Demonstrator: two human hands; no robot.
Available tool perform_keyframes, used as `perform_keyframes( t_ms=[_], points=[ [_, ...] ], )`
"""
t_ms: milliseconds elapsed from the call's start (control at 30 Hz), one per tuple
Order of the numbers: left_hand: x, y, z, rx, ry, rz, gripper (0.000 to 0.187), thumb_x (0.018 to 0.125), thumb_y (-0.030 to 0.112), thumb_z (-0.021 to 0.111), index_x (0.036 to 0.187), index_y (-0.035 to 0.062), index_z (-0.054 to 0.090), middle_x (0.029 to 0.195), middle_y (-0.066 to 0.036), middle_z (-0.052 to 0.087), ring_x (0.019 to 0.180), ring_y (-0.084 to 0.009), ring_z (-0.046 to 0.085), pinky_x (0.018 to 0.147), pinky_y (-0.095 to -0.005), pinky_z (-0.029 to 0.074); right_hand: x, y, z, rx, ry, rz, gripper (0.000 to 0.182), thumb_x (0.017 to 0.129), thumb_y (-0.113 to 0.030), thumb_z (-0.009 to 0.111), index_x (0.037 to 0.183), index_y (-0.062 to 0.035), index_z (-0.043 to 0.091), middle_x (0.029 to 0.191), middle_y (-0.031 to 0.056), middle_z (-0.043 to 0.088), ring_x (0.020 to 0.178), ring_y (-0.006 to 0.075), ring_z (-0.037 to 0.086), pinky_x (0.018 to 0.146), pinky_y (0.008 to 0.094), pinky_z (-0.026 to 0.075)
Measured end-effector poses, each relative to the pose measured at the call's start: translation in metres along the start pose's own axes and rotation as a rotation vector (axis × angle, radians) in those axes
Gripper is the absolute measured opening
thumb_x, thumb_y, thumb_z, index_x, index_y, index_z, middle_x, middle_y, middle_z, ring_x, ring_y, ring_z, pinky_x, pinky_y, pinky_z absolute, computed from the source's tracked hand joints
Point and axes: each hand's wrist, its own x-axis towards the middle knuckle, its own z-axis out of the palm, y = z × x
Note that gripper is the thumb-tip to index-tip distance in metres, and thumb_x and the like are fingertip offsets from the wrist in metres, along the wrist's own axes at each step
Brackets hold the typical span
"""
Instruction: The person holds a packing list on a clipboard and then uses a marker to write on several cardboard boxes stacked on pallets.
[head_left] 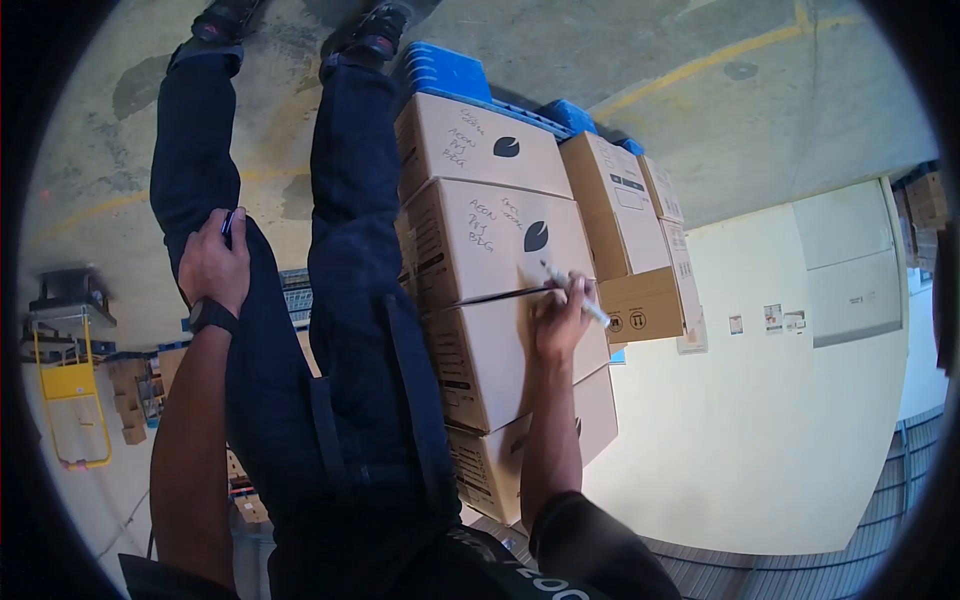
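My right hand [560, 325] is closed round a whitish marker [597, 313] over the stacked cardboard boxes. The marker's dark end lies close to the black leaf print [537, 236] on a box [510, 265] with handwriting. Another box [540, 170] with handwriting and a leaf print adjoins it, and a third box [480, 350] without visible handwriting lies on the other side. My left hand [213, 265], with a black watch at the wrist, rests on my dark trousers. Its fingers are curled round a small dark blue object [228, 227] that I cannot make out clearly.
More cartons [610, 195] stand to the right, one with an open flap [640, 305]. Blue pallets or crates [445, 72] show beyond the stack. A yellow-framed trolley [72, 400] is at the left. A pale wall [760, 430] fills the right side.
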Motion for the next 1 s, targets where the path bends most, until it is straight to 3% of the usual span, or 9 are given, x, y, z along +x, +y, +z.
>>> perform_keyframes(
  t_ms=[67, 133, 200, 233, 367, 433, 533, 733, 1000],
  points=[
    [0.001, 0.002, 0.001, 0.003, -0.039, -0.01, 0.04, 0.092, 0.046, 0.042, 0.102, 0.0111, 0.06, 0.089, -0.014, 0.064, 0.084, -0.0325, 0.059, 0.07, -0.0423, 0.047, -0.032, -0.006, -0.009, 0.057, -0.05, -0.013, 0.015, 0.091, -0.021, 0.051, 0.091, -0.0065, 0.046, 0.071, 0.0058, 0.052, 0.047, 0.008, 0.041, 0.041, 0.0196, 0.033],
    [-0.001, 0.006, 0.001, 0.017, 0.005, -0.011, 0.034, 0.092, 0.042, 0.044, 0.096, 0.0114, 0.059, 0.086, -0.011, 0.065, 0.081, -0.0323, 0.059, 0.068, -0.0432, 0.047, -0.044, -0.005, -0.027, 0.102, -0.092, -0.022, 0.013, 0.091, -0.018, 0.051, 0.089, -0.0059, 0.046, 0.069, 0.0047, 0.051, 0.048, 0.0074, 0.041, 0.043, 0.0194, 0.034],
    [-0.001, 0.01, -0.002, 0.033, -0.013, -0.018, 0.035, 0.092, 0.042, 0.043, 0.096, 0.0112, 0.059, 0.087, -0.011, 0.065, 0.082, -0.0324, 0.059, 0.068, -0.0434, 0.047, -0.047, -0.002, -0.04, -0.377, -0.192, -0.098, 0.011, 0.089, -0.01, 0.054, 0.085, -0.0055, 0.045, 0.066, 0.0022, 0.049, 0.051, 0.0057, 0.04, 0.046, 0.0189, 0.034],
    [-0.001, 0.011, -0.003, 0.023, -0.019, -0.024, 0.035, 0.092, 0.042, 0.043, 0.097, 0.0111, 0.059, 0.087, -0.011, 0.065, 0.082, -0.0324, 0.059, 0.068, -0.0434, 0.047, -0.045, 0.004, -0.041, -0.281, -0.129, -0.111, 0.015, 0.087, -0.004, 0.056, 0.079, -0.0058, 0.043, 0.064, 0.0003, 0.046, 0.052, 0.0039, 0.038, 0.046, 0.0183, 0.032],
    [0.0, 0.007, 0.003, 0.016, -0.002, -0.028, 0.037, 0.092, 0.043, 0.042, 0.098, 0.0109, 0.059, 0.087, -0.012, 0.065, 0.082, -0.0323, 0.059, 0.069, -0.0433, 0.047, -0.04, 0.005, -0.036, -0.307, -0.174, -0.098, 0.02, 0.086, -0.005, 0.056, 0.073, -0.0067, 0.041, 0.063, -0.0004, 0.044, 0.055, 0.0043, 0.036, 0.049, 0.0195, 0.032],
    [0.002, 0.006, 0.002, 0.025, -0.029, -0.03, 0.037, 0.093, 0.044, 0.042, 0.098, 0.0109, 0.059, 0.086, -0.012, 0.065, 0.082, -0.0323, 0.059, 0.069, -0.0431, 0.047, -0.041, 0.005, -0.036, -0.515, -0.154, -0.213, 0.024, 0.086, -0.004, 0.055, 0.068, -0.0072, 0.039, 0.062, -0.0007, 0.044, 0.057, 0.0052, 0.035, 0.052, 0.0208, 0.032],
    [0.0, 0.009, 0.0, 0.036, -0.043, -0.038, 0.039, 0.093, 0.045, 0.041, 0.099, 0.0109, 0.059, 0.085, -0.013, 0.064, 0.082, -0.0323, 0.059, 0.068, -0.0427, 0.046, -0.041, 0.003, -0.04, -0.47, -0.162, -0.158, 0.026, 0.085, -0.004, 0.057, 0.067, -0.0057, 0.039, 0.065, 0.0033, 0.05, 0.061, 0.0075, 0.042, 0.058, 0.0226, 0.038],
    [-0.001, 0.005, 0.006, 0.047, 0.007, -0.025, 0.04, 0.093, 0.046, 0.04, 0.1, 0.011, 0.059, 0.083, -0.013, 0.064, 0.083, -0.0321, 0.059, 0.068, -0.0426, 0.046, -0.04, 0.003, -0.04, -0.442, -0.19, -0.158, 0.027, 0.085, -0.003, 0.054, 0.066, -0.0078, 0.036, 0.063, -0.0005, 0.043, 0.06, 0.006, 0.034, 0.055, 0.0217, 0.031],
    [-0.001, 0.008, 0.002, 0.05, -0.042, -0.063, 0.042, 0.092, 0.047, 0.041, 0.103, 0.0106, 0.06, 0.086, -0.013, 0.064, 0.084, -0.0321, 0.059, 0.07, -0.0426, 0.047, -0.04, 0.001, -0.046, -0.45, -0.198, -0.165, 0.026, 0.084, -0.002, 0.053, 0.066, -0.0074, 0.035, 0.065, 0.0011, 0.044, 0.062, 0.007, 0.036, 0.057, 0.0228, 0.033]
  ],
)
